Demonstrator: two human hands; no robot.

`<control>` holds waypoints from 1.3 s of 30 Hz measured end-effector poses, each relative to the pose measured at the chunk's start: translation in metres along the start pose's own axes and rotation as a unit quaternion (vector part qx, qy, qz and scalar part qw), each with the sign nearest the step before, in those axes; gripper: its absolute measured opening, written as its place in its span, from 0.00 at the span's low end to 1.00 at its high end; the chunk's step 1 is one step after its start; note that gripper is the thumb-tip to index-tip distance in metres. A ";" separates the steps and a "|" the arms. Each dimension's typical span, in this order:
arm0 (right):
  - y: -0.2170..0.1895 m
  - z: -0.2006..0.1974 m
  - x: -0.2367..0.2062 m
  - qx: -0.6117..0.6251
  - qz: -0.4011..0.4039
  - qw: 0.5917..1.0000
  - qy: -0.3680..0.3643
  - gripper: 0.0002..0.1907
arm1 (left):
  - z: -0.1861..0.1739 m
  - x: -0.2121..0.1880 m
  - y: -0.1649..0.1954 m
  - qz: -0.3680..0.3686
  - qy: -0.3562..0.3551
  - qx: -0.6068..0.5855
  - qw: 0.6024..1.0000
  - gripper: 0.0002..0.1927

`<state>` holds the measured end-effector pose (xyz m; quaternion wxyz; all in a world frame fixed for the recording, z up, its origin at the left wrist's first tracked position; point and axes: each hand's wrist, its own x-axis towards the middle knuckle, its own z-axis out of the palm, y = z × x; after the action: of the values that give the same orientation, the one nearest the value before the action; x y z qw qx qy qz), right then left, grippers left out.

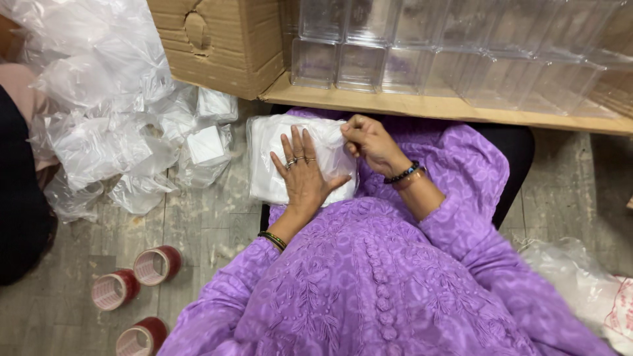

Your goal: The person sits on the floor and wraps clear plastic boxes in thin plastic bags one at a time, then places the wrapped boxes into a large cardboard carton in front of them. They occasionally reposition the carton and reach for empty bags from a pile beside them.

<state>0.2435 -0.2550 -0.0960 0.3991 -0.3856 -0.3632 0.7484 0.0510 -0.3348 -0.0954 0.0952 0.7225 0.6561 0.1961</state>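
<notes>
On my lap: clear plastic bag (270, 168) holding white folded stack. Left hand (304, 177) flat on it, fingers spread, gripping nothing. Right hand (369, 142) fingers pinch bag's edge. Ahead, cardboard box (224, 46), clear plastic boxes (422, 56) contents indistinct, cut off above.

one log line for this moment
left hand: flat on white bagged packet | right hand: pinching packet's top edge | packet: on lap
</notes>
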 end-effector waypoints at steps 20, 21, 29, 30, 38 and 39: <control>-0.100 -0.020 -0.078 -0.078 -0.225 0.969 0.057 0.08 | 0.001 0.020 -0.007 -0.075 -0.092 0.025 0.993 0.78; -0.112 -0.022 -0.088 -0.014 -0.250 0.967 0.051 0.08 | 0.001 0.021 -0.008 -0.083 -0.110 0.025 0.990 0.78; -0.111 -0.001 -0.101 0.144 -0.245 0.959 -0.005 0.27 | 0.019 0.030 0.025 -0.162 -0.315 -0.707 0.612 0.56; -0.107 0.000 -0.097 0.174 -0.230 0.957 -0.014 0.27 | 0.018 0.034 0.031 -0.194 -0.385 -0.784 0.447 0.57; -0.106 -0.048 -0.083 -0.001 -0.139 0.990 -0.036 0.14 | -0.051 0.070 -0.016 -0.026 -0.374 -0.899 0.227 0.52; -0.107 -0.054 -0.084 -0.021 -0.126 0.991 -0.027 0.12 | -0.057 0.070 -0.025 -0.045 -0.365 -0.893 0.258 0.49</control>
<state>0.3567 -0.2710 -0.0046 0.4724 -0.3246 -0.4349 0.6945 0.0096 -0.2701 -0.0428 0.9184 0.1436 -0.0077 0.3686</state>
